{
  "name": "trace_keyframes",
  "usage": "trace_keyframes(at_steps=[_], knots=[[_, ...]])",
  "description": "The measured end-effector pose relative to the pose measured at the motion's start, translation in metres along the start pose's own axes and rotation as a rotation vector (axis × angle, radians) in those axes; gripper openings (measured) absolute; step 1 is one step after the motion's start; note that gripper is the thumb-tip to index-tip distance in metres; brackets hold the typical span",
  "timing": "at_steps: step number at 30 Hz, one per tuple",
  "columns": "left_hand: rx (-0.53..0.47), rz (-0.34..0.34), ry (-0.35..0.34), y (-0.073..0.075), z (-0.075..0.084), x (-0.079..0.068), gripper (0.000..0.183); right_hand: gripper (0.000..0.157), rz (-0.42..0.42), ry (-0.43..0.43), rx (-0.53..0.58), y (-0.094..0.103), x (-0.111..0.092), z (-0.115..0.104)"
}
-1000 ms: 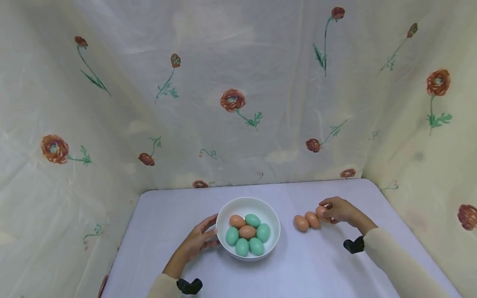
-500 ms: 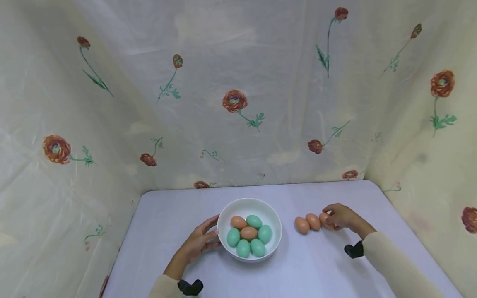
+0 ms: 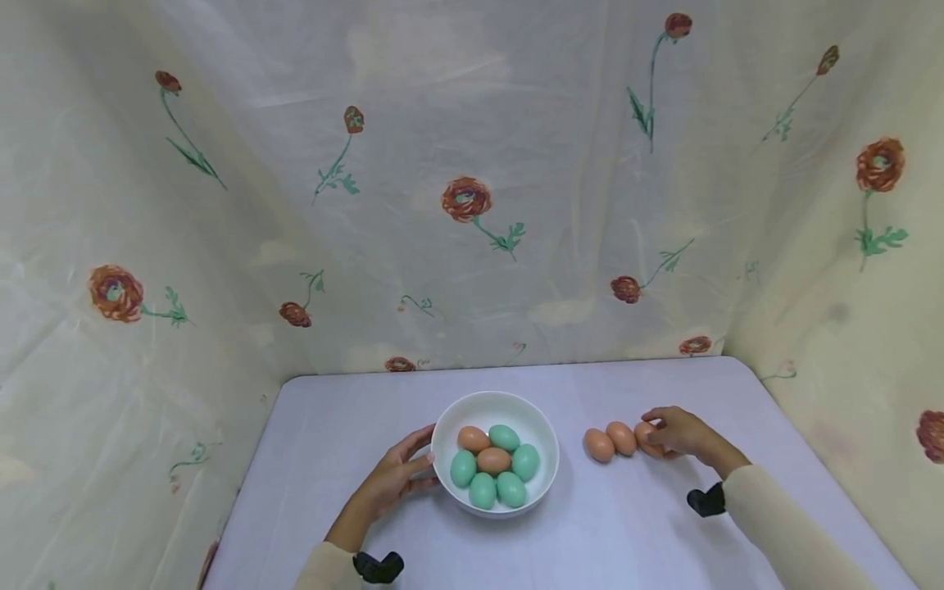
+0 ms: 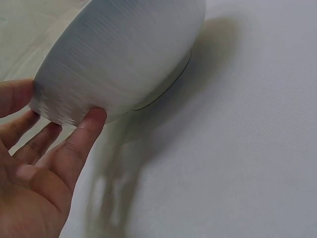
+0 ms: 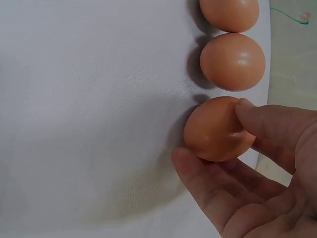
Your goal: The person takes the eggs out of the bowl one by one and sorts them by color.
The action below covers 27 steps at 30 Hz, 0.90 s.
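Observation:
A white bowl stands on the table, holding several green eggs and two brown eggs. Against its left side rests my left hand, fingers spread and touching the outer wall, as the left wrist view also shows. To the right of the bowl, three brown eggs lie in a short row. My right hand pinches the rightmost brown egg between thumb and fingers. The middle egg is slightly apart from it and close to the leftmost egg.
The table has a pale cloth surface. Behind it and along both sides hang flower-printed curtains. Each wrist wears a black band below a cream sleeve.
My right hand and the brown egg in it have come slightly nearer to me and to the right. My left hand stays against the bowl.

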<state>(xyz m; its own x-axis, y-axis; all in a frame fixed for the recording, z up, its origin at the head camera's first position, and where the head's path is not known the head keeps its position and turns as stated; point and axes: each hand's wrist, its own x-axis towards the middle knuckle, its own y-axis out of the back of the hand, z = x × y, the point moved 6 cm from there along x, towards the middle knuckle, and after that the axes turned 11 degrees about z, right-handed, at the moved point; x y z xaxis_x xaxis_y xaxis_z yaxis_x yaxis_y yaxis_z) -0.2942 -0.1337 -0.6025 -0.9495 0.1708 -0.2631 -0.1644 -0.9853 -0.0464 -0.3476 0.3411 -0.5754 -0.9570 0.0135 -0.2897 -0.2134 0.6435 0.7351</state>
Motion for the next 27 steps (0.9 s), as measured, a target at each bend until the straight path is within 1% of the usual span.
trace_keyframes(at_steps=[5, 9, 12, 15, 18, 23, 27], knots=[[0.001, 0.001, 0.0, -0.001, -0.001, -0.001, 0.064, 0.054, -0.009, 0.009, 0.025, 0.003, -0.004, 0.0], [0.003, -0.003, -0.001, 0.0, -0.001, -0.002, 0.062, 0.057, 0.011, -0.005, -0.004, 0.011, -0.005, -0.003], [0.01, -0.001, -0.007, 0.0, 0.001, -0.001, 0.061, 0.059, 0.039, 0.012, -0.03, 0.02, -0.005, -0.011], [0.014, 0.006, -0.002, 0.0, 0.003, 0.001, 0.061, 0.06, 0.067, 0.058, -0.031, 0.027, -0.007, -0.026], [0.019, 0.009, -0.004, 0.001, 0.004, 0.001, 0.061, 0.057, 0.089, 0.113, -0.031, 0.03, -0.01, -0.046], [0.02, 0.007, -0.001, 0.001, 0.003, 0.001, 0.061, 0.046, 0.128, 0.2, 0.007, 0.023, -0.01, -0.082], [0.025, -0.003, -0.006, 0.001, 0.002, 0.0, 0.061, 0.042, 0.135, 0.252, 0.04, 0.016, -0.009, -0.114]])
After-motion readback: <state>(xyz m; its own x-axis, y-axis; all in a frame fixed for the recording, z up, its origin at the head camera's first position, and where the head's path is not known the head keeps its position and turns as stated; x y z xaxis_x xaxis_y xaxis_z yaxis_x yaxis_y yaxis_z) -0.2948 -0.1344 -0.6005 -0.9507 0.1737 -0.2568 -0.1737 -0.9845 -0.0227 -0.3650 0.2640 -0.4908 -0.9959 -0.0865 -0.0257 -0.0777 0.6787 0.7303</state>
